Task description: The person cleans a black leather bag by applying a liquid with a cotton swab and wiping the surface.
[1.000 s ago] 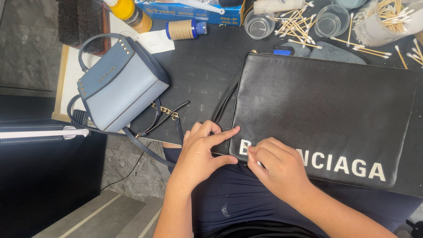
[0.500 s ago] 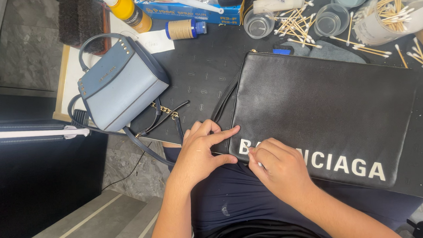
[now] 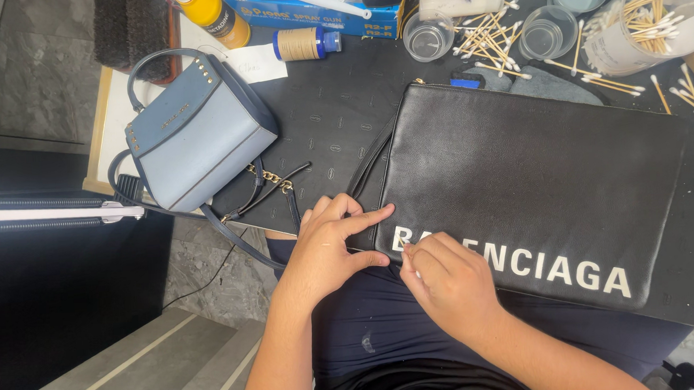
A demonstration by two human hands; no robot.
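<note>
A flat black leather pouch (image 3: 533, 189) with white lettering is lain across the lap and the near edge of the black work mat (image 3: 327, 117). Its lower left corner is pinned by the left hand (image 3: 328, 247), fingers spread flat, forefinger stretched along the edge. The right hand (image 3: 446, 281) is curled narrow, fingertips pinched at the first white letter; whether anything is held cannot be told. Fine detail work at the lettering is judged to be in hand; steady pressure and small, careful strokes are called for. Farther off, a blue handbag (image 3: 197, 131) and scattered cotton swabs (image 3: 489, 41) are seen.

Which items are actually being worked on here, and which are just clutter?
In hand:
- black leather pouch, near corner
- left hand pressing that corner
- right hand pinched at its white lettering

Lying about:
- blue handbag
- cotton swabs
- clear cups
- thread spool
- yellow bottle
</note>
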